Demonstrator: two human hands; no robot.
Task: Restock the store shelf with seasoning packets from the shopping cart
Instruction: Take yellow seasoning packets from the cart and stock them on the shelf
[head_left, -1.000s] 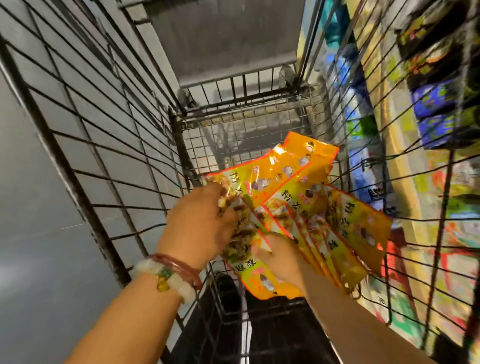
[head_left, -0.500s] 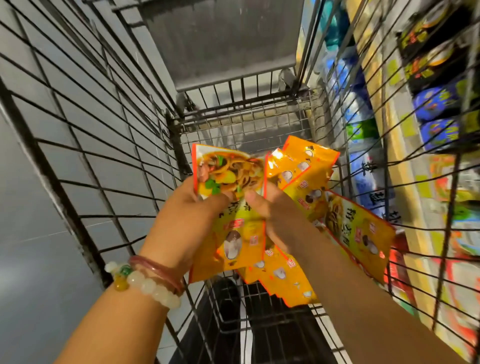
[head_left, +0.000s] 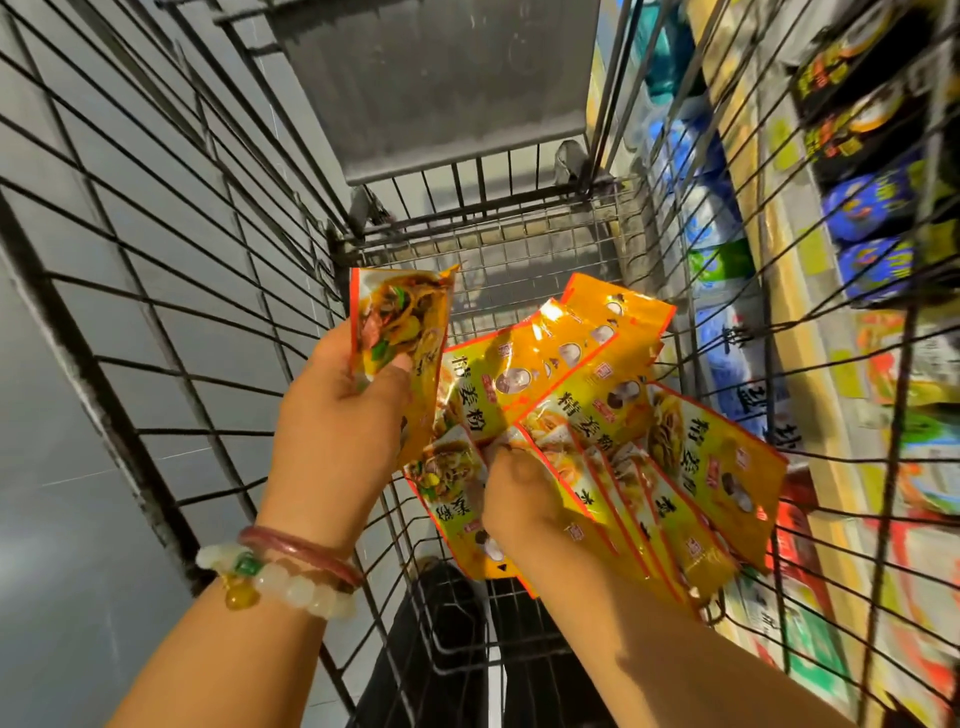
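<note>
Both hands are held over the inside of a wire shopping cart (head_left: 218, 291), seen from above, and both are closed around yellow seasoning packets.

The left hand (head_left: 337, 431) grips a single packet (head_left: 402, 332) by its lower part, thumb pressed on the front and fingers curled behind. This packet stands nearly upright above the hand, its food-picture end toward the far end of the cart, close to the cart's left wall. A red bangle (head_left: 301, 545) and a pale bead bracelet (head_left: 280, 582) sit on that wrist.

The right hand (head_left: 524, 499) pinches a fan of packets (head_left: 623, 431) where their corners meet, fingers curled over the fronts. The fan spreads up and to the right from the hand: two packets point toward the cart's far right corner, several more overlap down toward the right wall, and one hangs below the hand toward the near end. The exact count is hard to tell because they overlap. The single packet's right edge overlaps the leftmost packet of the fan, just above the right hand.

All packets are held in the air above the cart's wire floor (head_left: 498, 260). Through the right wall, a store shelf (head_left: 810, 322) shows blurred rows of coloured packages, well apart from both hands.
</note>
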